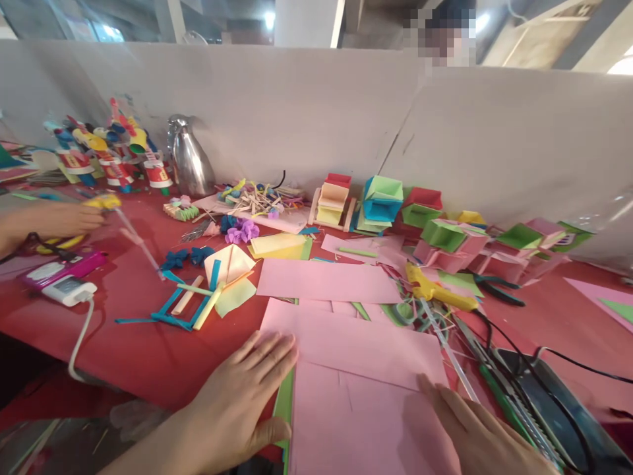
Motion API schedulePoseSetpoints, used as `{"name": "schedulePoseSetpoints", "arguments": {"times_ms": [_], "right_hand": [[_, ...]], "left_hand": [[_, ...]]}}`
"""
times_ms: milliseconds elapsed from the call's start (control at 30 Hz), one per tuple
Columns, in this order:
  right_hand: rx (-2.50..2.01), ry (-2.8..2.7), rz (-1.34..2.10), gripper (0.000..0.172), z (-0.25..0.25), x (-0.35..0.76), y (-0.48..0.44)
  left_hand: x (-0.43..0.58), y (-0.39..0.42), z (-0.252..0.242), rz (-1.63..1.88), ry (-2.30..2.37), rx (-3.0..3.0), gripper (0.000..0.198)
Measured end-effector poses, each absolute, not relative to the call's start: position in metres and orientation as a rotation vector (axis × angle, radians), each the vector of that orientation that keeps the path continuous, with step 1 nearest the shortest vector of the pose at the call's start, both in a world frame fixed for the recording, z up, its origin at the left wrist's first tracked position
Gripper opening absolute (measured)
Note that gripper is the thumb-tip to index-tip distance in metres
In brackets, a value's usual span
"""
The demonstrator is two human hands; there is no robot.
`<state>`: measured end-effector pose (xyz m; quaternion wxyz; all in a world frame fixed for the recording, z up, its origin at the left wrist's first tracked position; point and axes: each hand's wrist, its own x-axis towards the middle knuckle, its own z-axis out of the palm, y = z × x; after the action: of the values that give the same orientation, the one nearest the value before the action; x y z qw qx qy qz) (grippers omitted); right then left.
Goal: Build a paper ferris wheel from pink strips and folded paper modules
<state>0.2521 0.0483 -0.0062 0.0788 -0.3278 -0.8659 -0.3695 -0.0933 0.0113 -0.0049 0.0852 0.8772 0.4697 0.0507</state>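
Note:
Pink paper sheets [366,409] lie stacked at the front middle, with green paper edges showing beneath on the left. Across them rests a pink strip [356,343]. My left hand [247,389] lies flat at the strip's left end, fingers stretched out and thumb apart. At its right end, my right hand [475,422] touches the paper with extended fingers; part of it is cut off by the frame's lower edge. Another pink strip [326,280] lies just behind. A yellow glue gun [438,290] sits to the right with a clear glue stick.
Blue and yellow paper sticks [190,303] lie left of centre. Folded paper boxes [380,201] and a steel jug [190,158] stand behind. At right are a cutter [499,376], pliers [499,287] and a phone [558,409]. Another person's hand [64,221] is at left.

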Motion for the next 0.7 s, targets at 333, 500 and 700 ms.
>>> {"name": "schedulePoseSetpoints", "arguments": {"times_ms": [333,500,700], "right_hand": [[-1.15,-2.631,-0.396,0.019,0.037,0.209,0.068],[-0.995,-2.811,-0.047,0.011,0.036,0.188,0.083],[-0.797,-2.818,-0.334,0.019,0.025,0.188,0.087]], "left_hand": [[-0.073,0.032,0.007,0.465,1.48,2.561,0.032],[-0.059,0.051,0.018,0.409,1.43,2.569,0.008],[-0.056,0.071,0.016,0.326,1.319,2.699,0.015]]}}
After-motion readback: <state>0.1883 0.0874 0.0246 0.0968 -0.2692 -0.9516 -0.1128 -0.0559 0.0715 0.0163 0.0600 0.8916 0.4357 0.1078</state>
